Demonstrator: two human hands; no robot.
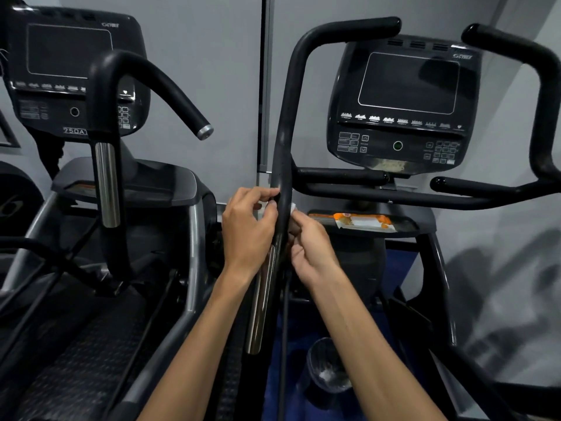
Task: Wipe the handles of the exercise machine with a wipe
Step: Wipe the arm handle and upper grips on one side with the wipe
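Both bare forearms reach forward from near edge, converging at centre. Left hand [247, 229]: back toward camera, fingers curled, thumb and fingertips pinched together at top. Right hand [312, 247]: just beside it, slightly nearer, fingers curled inward, pinching. Wrists straight.

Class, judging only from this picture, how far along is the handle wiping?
Done: nothing provably clean. In hand: both hands, left hand and right hand, hold a white wipe around the left handle. Left: right handle looks untouched.
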